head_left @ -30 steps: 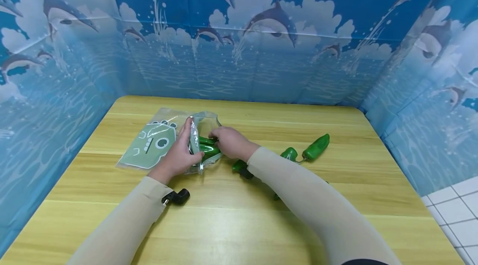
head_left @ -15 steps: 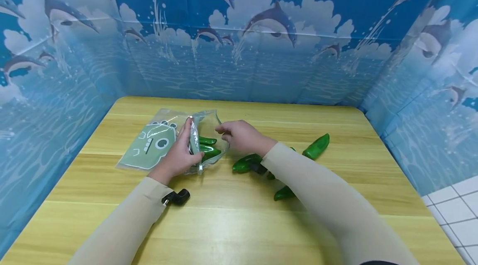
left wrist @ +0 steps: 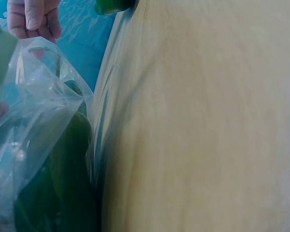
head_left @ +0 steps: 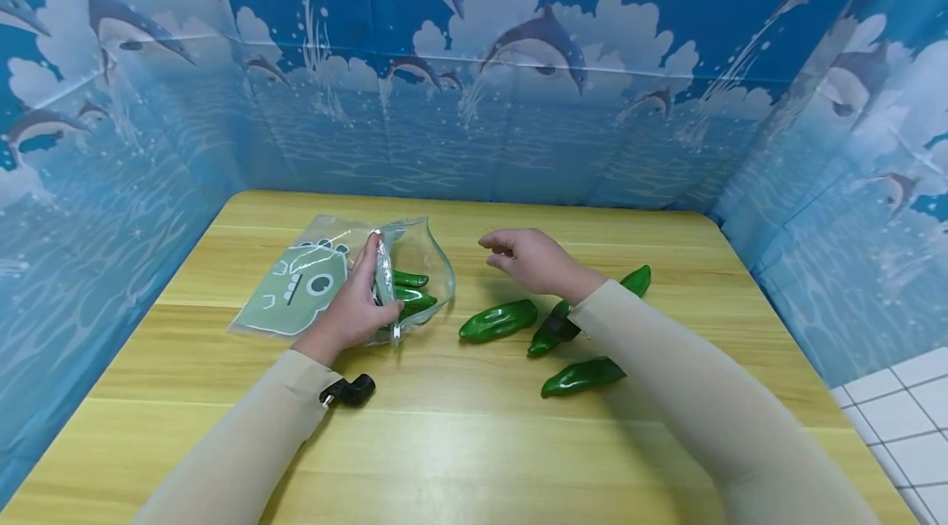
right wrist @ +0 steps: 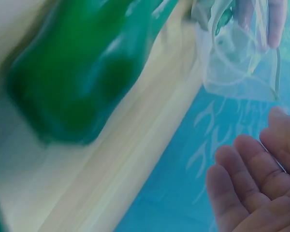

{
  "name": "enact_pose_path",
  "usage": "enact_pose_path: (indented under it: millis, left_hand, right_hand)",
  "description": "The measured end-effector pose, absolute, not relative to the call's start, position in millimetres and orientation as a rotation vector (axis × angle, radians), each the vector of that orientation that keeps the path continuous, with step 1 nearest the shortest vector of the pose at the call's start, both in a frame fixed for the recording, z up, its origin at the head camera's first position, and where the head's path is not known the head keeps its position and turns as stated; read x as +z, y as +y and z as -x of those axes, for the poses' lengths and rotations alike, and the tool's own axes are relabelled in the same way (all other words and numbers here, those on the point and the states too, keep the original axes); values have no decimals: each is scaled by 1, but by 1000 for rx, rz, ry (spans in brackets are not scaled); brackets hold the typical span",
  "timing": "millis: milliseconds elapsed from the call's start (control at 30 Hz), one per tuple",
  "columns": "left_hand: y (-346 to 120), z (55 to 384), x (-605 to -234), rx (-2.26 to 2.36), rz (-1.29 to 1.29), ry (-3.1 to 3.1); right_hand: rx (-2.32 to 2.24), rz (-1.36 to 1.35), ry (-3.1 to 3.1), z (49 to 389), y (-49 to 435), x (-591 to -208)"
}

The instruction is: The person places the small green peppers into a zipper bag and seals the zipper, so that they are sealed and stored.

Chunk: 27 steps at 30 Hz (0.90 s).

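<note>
A clear plastic zip bag point(head_left: 292, 295) with a green one-eyed monster print lies on the left of the table, mouth facing right. My left hand point(head_left: 348, 315) holds its mouth apart, thumb low and fingers up along the edge. Inside the mouth two green peppers point(head_left: 415, 299) show; the left wrist view has a pepper point(left wrist: 63, 179) through the film. My right hand point(head_left: 536, 260) hovers right of the bag, holding nothing, its fingers loosely bent in the right wrist view. Below it lie a green pepper point(head_left: 498, 321) and another pepper point(head_left: 546, 336), partly covered by the wrist camera.
Nearer the front lies a further green pepper point(head_left: 581, 377), its end hidden by my right sleeve. One more pepper point(head_left: 637, 280) pokes out behind that forearm. A dolphin-print curtain point(head_left: 474, 138) encloses the back and sides of the wooden table point(head_left: 415, 443).
My right hand has drawn back from the bag's mouth to the right, leaving the peppers inside and uncovering peppers on the table. The left hand keeps its place on the bag.
</note>
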State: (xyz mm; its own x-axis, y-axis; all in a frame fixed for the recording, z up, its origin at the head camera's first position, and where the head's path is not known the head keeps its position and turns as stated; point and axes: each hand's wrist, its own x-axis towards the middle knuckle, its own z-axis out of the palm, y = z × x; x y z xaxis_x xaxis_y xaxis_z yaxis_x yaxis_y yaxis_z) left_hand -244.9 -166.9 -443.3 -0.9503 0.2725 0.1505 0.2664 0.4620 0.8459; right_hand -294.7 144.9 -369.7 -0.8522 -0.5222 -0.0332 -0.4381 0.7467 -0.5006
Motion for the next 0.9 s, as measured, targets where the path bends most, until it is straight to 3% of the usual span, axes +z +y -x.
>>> enact_pose_path:
  millis: [900]
  left_hand:
    - [-166,244,-444,1567,-488,2663]
  right_hand:
    - [-688,677,2812,303,236,-373]
